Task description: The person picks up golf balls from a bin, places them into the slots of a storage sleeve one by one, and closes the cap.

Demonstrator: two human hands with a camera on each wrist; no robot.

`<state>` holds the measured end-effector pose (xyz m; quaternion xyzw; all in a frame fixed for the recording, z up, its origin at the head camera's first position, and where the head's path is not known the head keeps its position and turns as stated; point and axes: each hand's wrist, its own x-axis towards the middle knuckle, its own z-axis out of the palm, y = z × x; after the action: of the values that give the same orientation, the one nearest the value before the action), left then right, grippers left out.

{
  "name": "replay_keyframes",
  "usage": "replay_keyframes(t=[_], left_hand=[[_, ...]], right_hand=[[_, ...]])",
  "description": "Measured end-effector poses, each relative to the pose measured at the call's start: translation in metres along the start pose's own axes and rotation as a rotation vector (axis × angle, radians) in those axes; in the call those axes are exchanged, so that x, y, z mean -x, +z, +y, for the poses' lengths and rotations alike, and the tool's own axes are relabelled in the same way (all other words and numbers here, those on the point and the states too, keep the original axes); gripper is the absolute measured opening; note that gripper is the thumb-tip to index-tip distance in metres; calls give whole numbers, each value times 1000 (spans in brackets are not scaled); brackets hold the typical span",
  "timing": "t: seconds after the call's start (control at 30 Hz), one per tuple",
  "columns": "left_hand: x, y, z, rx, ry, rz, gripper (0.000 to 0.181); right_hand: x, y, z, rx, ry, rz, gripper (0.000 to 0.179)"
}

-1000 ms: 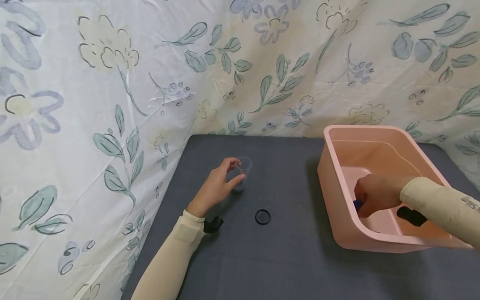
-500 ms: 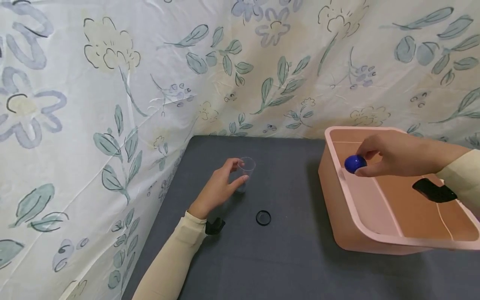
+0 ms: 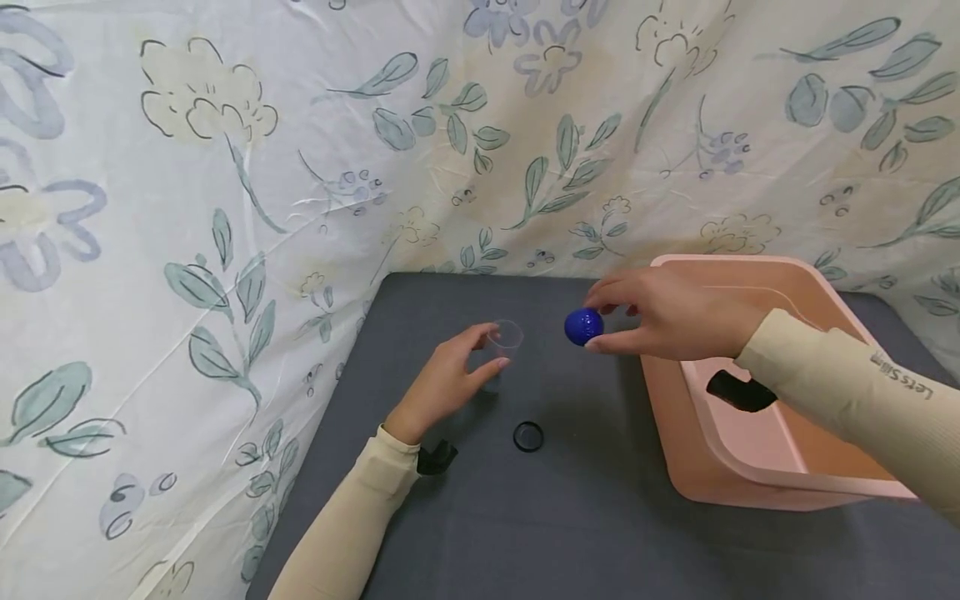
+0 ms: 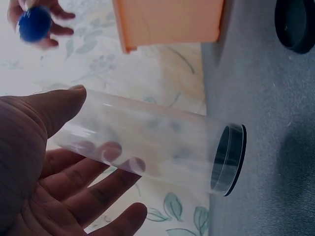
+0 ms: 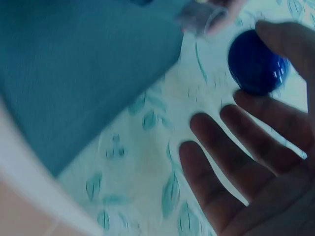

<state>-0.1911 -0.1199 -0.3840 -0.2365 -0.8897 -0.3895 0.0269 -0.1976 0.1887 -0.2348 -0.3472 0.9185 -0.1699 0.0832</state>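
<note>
Left hand [image 3: 445, 383] grips the tube [image 4: 167, 140] near its open mouth, probably to steady it; right of the tube, the right hand [image 3: 663, 315] pinches the ball [image 3: 582, 327] by fingertips, presumably for control; the cap [image 3: 528, 450] lies on the tube's near side.

In the head view, creased patterned cloth [image 3: 442, 192] is catching a faint sheen at twelve o'clock, while the matt, woven-looking surface [image 3: 570, 533] is spreading at six. Towards three, the blue ball [image 3: 583, 327] is gleaming glossily and the bin [image 3: 675, 425] is showing smooth, satiny plastic. The tube [image 4: 167, 132] is looking like clear, shiny plastic.
</note>
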Motion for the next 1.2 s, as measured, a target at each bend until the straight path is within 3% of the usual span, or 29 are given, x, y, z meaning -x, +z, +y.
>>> replay_keyframes(t=[0.17,0.47,0.7,1.2], left_hand=[[-1,-1,6,-8,18,11,50],[0,-4,16,1,45,12,49],[1,-4,19,23,71,15,49],[1,-3,21,14,48,39,52]], right_hand=[[-17,19,-6,-84,-20,74,39],[-31,42,-17,-232,54,158,47],[-37,61,-19,-251,104,200,50],[-47,85,-29,-329,187,224,56]])
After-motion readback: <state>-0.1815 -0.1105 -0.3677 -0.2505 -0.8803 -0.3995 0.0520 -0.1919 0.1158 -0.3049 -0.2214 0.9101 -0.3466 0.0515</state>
